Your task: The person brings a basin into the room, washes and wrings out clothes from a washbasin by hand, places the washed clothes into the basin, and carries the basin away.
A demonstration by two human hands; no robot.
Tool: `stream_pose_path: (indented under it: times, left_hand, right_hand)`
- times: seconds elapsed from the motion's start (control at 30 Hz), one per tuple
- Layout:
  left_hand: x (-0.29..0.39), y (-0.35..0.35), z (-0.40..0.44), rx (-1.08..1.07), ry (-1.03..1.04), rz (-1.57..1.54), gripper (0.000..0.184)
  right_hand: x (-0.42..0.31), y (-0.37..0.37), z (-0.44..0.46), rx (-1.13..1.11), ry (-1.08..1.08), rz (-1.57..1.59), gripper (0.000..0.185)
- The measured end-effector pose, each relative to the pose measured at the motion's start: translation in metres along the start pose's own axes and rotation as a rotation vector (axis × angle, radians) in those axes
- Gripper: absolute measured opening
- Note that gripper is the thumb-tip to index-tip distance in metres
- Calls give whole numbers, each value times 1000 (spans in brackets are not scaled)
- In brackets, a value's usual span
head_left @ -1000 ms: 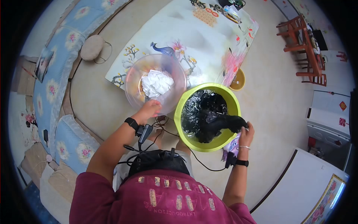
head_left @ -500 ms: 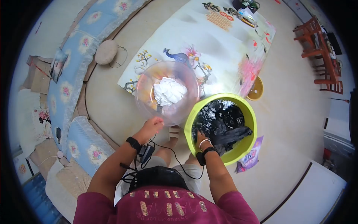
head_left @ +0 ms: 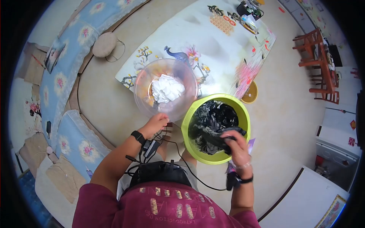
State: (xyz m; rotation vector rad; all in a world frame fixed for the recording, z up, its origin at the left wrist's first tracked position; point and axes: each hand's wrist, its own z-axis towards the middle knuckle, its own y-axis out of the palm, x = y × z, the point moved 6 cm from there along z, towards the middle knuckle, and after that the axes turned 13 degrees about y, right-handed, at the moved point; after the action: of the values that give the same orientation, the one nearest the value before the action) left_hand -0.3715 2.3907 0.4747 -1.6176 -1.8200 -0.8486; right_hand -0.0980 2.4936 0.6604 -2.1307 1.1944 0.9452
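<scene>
My right hand [head_left: 239, 150] is closed on a dark wet cloth [head_left: 215, 140], lifting one end at the right rim of a lime-green tub [head_left: 182, 131]. More dark cloth [head_left: 222, 114] lies in water inside the tub. A clear plastic basin [head_left: 142, 97] sits to the left, holding a crumpled white cloth [head_left: 167, 88]. At the basin's near edge is my left hand [head_left: 156, 123], its fingers closed at the rim.
A low table with a printed flower cover [head_left: 163, 38] stands ahead. A yellow bowl [head_left: 251, 93] is beyond the tub. A purple packet [head_left: 251, 145] is partly hidden behind my right hand. Blue sofa [head_left: 61, 83] lines the left; a round stool [head_left: 105, 44] is near it.
My right hand has moved from inside the tub to its right rim, raising the end of the dark cloth. My left hand stays by the clear basin's edge. The camera view has shifted slightly.
</scene>
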Motion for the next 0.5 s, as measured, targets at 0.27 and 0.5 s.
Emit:
stream_pose_path:
  times: [0.27,0.5]
  left_hand:
    - [1,6,5,-1,2,-3,30]
    - [10,27,0,-79,70,-12,30]
  right_hand:
    - [-41,-36,-19,307,-136,-5,18]
    - [116,-19,103,429,-193,-754,35]
